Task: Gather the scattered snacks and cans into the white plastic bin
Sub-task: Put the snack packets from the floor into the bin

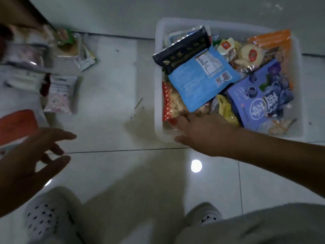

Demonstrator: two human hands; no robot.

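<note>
The white plastic bin [159,95] sits on the tile floor [109,103] right under your right hand [202,132], already stuffed w/ snack bags: light blue pouch [202,78] just past your fingertips, black pack [182,48] beyond it, purple blueberry bag [260,95] off to the hand's right. Right hand's flat over the near-left corner, fingers loose, gripping nothing afaict. Your left hand [33,155] hovers open and empty, fingers spread. Just beyond it, a pink packet [59,95] and a blurry pile of other snacks [31,55] lie on the floor, well apart from the bin.
</note>
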